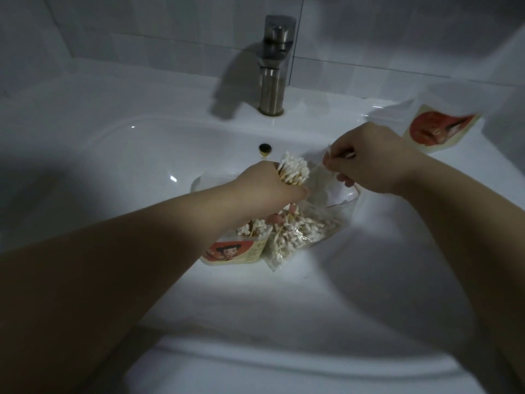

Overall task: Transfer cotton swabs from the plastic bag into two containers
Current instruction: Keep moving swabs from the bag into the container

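Observation:
My left hand (265, 184) grips an upright bundle of cotton swabs (377, 170), white tips up, over the middle of the white sink basin (142, 172). My right hand (372, 160) pinches the top edge of the clear plastic bag (321, 180), holding it up. Lower in the basin the bag's bottom (301, 231) holds several loose swabs. Beside it stands a container (233, 251) with an orange cartoon label, swabs sticking out of its top. My left forearm hides part of it.
A steel faucet (274, 66) stands at the back of the basin, with the overflow hole (264, 148) below it. A second orange-labelled container or lid (437, 129) lies on the counter at the right. Tiled wall lies behind.

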A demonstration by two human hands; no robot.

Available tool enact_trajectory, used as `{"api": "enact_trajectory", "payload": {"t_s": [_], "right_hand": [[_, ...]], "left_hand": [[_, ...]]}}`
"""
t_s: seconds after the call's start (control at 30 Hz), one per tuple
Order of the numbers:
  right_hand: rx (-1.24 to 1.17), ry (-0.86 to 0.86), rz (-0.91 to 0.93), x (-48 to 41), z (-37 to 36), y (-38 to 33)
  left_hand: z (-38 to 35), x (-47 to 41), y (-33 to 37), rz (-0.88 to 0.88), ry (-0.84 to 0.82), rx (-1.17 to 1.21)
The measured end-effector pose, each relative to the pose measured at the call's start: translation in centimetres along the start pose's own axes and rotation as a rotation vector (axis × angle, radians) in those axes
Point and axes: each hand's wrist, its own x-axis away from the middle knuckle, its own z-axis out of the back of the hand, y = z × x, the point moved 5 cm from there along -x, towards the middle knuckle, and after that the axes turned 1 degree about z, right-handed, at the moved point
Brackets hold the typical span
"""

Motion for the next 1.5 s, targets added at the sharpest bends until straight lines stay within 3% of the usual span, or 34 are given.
{"api": "enact_trajectory", "payload": {"t_s": [0.23, 0.43, 0.67, 1.13, 1.5], "right_hand": [[-0.027, 0.007, -0.029, 0.4, 1.2, 0.9], [-0.104, -0.013, -0.03, 0.7, 1.3, 0.8], [-0.226, -0.017, -0.02, 1.1, 1.5, 0.0], [-0.784, -0.046, -0.105, 0.9, 0.6, 0.3], [-0.9, -0.046, -0.154, 0.6, 0.0, 0.8]], "left_hand": [[0.4, -0.2, 0.2, -0.029, 0.057, 0.044], [0.8, -0.2, 1.1, -0.177, 0.167, 0.069], [0.6, 0.2, 1.7, -0.279, 0.161, 0.174], [0.7, 0.6, 1.8, -0.207, 0.137, 0.422], [0.7, 0.3, 1.9, -0.149, 0.127, 0.509]]}}
